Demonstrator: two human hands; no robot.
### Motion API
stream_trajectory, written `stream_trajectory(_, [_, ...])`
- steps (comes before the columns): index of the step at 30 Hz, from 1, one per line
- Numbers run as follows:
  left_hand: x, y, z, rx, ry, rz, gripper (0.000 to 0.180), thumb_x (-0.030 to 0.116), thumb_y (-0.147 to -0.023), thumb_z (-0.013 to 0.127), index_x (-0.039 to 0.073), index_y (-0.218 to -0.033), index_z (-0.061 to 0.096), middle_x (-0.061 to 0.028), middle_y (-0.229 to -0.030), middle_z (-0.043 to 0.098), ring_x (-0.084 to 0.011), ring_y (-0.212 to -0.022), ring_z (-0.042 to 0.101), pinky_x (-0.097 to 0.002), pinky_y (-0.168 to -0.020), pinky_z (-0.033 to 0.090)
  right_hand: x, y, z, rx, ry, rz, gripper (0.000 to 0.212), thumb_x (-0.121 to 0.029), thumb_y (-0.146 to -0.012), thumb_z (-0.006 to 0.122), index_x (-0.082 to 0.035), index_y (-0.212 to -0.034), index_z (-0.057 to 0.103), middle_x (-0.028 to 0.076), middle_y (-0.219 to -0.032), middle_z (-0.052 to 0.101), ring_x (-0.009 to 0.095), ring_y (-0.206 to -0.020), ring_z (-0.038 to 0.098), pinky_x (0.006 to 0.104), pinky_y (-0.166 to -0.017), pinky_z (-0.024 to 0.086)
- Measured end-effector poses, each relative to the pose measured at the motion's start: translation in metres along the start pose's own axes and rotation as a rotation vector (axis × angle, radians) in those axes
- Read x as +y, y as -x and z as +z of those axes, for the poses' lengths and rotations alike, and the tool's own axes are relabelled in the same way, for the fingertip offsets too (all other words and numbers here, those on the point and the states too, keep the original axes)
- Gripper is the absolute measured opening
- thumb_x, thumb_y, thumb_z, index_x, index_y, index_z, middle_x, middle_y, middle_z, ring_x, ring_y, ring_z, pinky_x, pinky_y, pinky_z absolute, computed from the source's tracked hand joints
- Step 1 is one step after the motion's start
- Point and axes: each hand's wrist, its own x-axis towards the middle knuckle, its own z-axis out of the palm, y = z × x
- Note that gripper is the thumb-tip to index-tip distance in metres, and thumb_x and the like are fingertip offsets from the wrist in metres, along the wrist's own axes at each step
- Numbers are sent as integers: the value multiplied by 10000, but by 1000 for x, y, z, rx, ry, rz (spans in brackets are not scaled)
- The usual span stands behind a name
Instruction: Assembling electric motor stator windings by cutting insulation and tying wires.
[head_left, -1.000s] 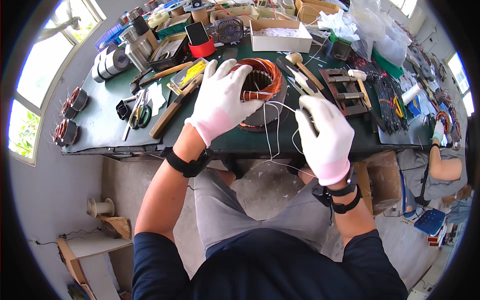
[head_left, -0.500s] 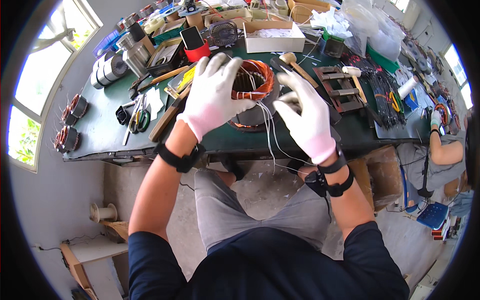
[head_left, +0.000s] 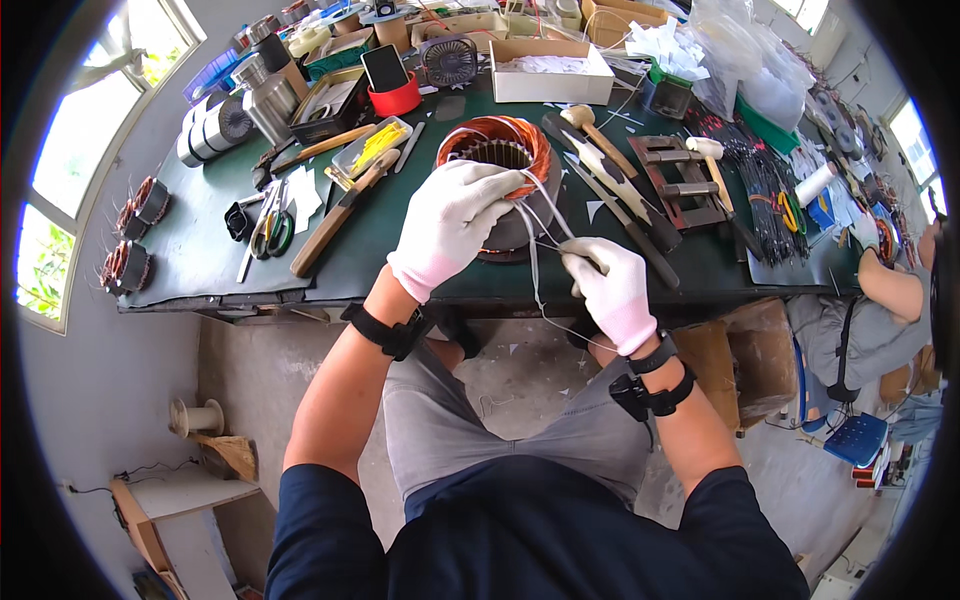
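A motor stator (head_left: 485, 150) with orange copper windings stands near the table's front edge. My gloved left hand (head_left: 455, 222) is closed at its near rim, fingertips pressed on the winding where white lead wires (head_left: 531, 245) come out. What lies beneath those fingers is partly hidden. To the right and lower, my gloved right hand (head_left: 610, 287) pinches the white wires between thumb and forefinger. They stretch from the winding to that pinch, while other strands hang past the table edge.
Right of the stator lie dark flat bars (head_left: 625, 195), a wooden mallet (head_left: 580, 118) and a metal frame (head_left: 678, 180). Scissors (head_left: 270, 230), a wooden-handled tool (head_left: 335, 220) and a tray of yellow pieces (head_left: 375, 145) are at left. A co-worker's arm (head_left: 890, 285) is at far right.
My left hand has come down and right from the stator's left side to its near rim. My right hand, apart from the stator before, has lowered and now pinches the white wires.
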Motion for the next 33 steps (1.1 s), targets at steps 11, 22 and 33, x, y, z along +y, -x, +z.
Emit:
stream_trajectory(11, [0,1,-1,-15,46,-94,340,33,-845,804,76,-1181,772,-104,-1101,754,-291,-1010,718,-363,-896,570,9,-21,-10,38,71,-104,130,-37,-965,689,17,-1054,767,52,-807,702,82,-612,627,246,-575,480])
stream_trajectory(22, [5,3,0,-1,34,-124,319,42,-859,799,80,-1174,771,-109,-1115,752,-290,-1021,723,-364,-901,573,-4,-13,4,-63,-120,29,149,-72,-1009,664,34,-1058,755,37,-750,677,70,-584,595,249,-541,463])
stream_trajectory(33, [4,4,1,-3,66,-143,327,40,-857,804,77,-1180,770,-111,-1122,754,-293,-1035,722,-362,-920,569,9,-14,6,38,72,-94,126,-67,-981,671,22,-1009,755,132,-729,695,134,-589,649,299,-559,490])
